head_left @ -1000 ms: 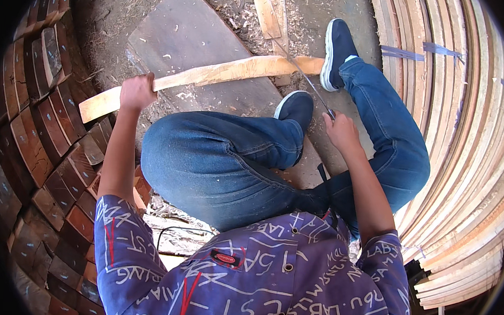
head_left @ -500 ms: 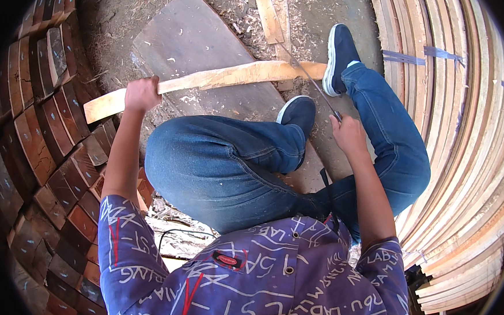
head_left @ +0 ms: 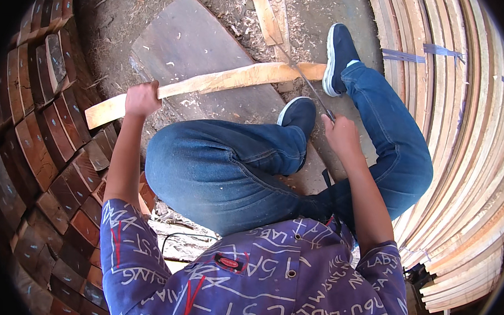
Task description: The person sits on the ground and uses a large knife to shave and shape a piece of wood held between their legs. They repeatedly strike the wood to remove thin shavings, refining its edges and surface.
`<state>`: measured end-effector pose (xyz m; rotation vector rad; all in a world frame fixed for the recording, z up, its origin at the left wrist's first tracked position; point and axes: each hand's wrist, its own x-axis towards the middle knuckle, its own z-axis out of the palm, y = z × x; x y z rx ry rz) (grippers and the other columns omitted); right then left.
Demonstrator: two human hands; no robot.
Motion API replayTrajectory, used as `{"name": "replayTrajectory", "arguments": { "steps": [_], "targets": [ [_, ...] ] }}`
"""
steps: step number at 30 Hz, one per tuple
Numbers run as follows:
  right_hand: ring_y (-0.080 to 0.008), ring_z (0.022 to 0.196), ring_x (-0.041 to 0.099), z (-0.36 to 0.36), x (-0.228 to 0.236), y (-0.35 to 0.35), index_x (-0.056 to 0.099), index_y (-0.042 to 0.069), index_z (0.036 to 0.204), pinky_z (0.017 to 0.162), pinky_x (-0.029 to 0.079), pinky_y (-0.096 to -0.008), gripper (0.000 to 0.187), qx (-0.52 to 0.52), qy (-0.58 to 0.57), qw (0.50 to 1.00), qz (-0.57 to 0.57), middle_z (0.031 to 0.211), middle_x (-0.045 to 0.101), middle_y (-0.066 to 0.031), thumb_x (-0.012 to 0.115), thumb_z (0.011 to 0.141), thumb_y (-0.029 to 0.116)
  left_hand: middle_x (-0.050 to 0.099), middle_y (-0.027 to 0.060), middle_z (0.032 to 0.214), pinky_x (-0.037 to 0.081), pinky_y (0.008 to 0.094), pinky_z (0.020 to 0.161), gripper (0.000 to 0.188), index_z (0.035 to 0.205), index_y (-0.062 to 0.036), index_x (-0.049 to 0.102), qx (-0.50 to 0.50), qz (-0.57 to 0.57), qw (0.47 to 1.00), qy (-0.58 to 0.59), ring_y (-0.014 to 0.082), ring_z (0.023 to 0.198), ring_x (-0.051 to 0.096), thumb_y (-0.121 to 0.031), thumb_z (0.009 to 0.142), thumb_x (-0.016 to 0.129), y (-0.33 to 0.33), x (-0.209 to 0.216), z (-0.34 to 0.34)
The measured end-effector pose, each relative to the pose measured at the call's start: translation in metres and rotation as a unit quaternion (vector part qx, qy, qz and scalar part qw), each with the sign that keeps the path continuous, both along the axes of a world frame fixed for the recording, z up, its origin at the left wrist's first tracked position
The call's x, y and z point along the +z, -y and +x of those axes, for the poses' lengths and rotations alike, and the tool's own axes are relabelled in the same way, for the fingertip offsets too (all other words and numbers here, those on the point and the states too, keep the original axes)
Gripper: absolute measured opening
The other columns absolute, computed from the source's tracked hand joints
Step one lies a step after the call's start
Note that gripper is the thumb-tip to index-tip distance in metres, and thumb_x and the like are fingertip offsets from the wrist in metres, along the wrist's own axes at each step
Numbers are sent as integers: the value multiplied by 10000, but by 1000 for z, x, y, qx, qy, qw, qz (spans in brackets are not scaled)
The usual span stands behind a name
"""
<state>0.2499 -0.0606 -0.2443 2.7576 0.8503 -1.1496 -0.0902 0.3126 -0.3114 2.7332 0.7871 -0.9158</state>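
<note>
Two hands are occupied: the left is closed around a long, pale, slightly curved wooden plank near its left end, the left hand apparently steadying it, while the plank lies across a dark grey-brown flat board with its other end at the navy, white-soled right shoe, which probably serves as a stop. The right hand is wrapped around the dark handle of a thin, straight metal-bladed tool, slanted so that its blade crosses over the plank near that shoe, though from above I cannot tell whether metal touches wood.
</note>
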Motion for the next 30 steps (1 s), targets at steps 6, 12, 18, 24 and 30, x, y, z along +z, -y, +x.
{"name": "replayTrajectory", "arguments": {
  "steps": [6, 12, 18, 24, 30],
  "targets": [
    [-476, 721, 624, -15, 57, -60, 607, -51, 949, 672, 491, -532, 400, -44, -52, 985, 156, 698, 623, -279, 575, 924, 347, 671, 167, 725, 550, 434, 604, 102, 773, -81, 584, 4, -3, 999, 32, 328, 668, 676, -138, 689, 600, 0, 1, 1],
    [-445, 831, 643, -4, -16, 28, 636, -42, 990, 750, 494, -510, 424, -24, -61, 995, -75, 744, 626, -296, 536, 942, 368, 670, 170, 735, 545, 447, 631, 99, 781, -77, 585, -2, -7, 1000, 17, 340, 690, 675, -128, 695, 586, 1, 3, 5],
    [-383, 700, 632, 31, 61, -55, 658, -36, 935, 682, 502, -432, 436, -117, -93, 986, 71, 681, 628, -215, 534, 950, 382, 662, 169, 729, 537, 451, 627, 108, 776, -68, 576, 15, -11, 1000, 24, 349, 687, 666, -132, 690, 585, 6, 7, -5],
    [-81, 426, 442, 5, 39, -75, 526, 36, 877, 398, 390, -257, 357, -369, -187, 858, 304, 539, 434, -2, 447, 1017, 355, 665, 164, 742, 541, 443, 633, 91, 765, -69, 577, 6, 1, 1000, 30, 343, 689, 667, -123, 692, 579, 0, 3, 5],
    [-106, 390, 389, 27, 30, -7, 497, 69, 873, 378, 363, -277, 426, -503, -366, 783, 3, 550, 410, 12, 483, 973, 482, 668, 155, 752, 540, 439, 636, 90, 759, -68, 581, 13, -8, 999, 29, 337, 700, 669, -136, 699, 586, 1, 3, 4]
  ]
}}
